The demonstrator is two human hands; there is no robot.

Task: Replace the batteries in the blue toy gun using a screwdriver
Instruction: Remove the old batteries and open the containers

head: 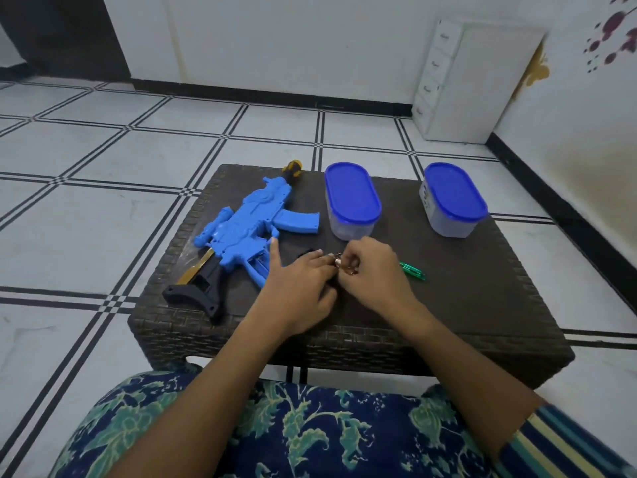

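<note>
The blue toy gun (248, 229) lies on the left of a dark woven table (465, 305), its black stock toward me. A screwdriver's yellow and black handle (292, 168) pokes out behind the gun's far end. My two hands meet at the table's middle. My right hand (370, 274) pinches a small pale and brown piece, probably a battery (339, 263). My left hand (300, 288) lies with fingers spread, its fingertips at that piece and over a black part (306, 253). Its index finger points at the gun. Green batteries (413, 270) lie right of my right hand.
Two clear tubs with blue lids stand at the back, one in the middle (351, 201) and one on the right (453, 200). A white drawer unit (458, 84) stands on the tiled floor by the wall. My lap in patterned cloth is just below the table's near edge.
</note>
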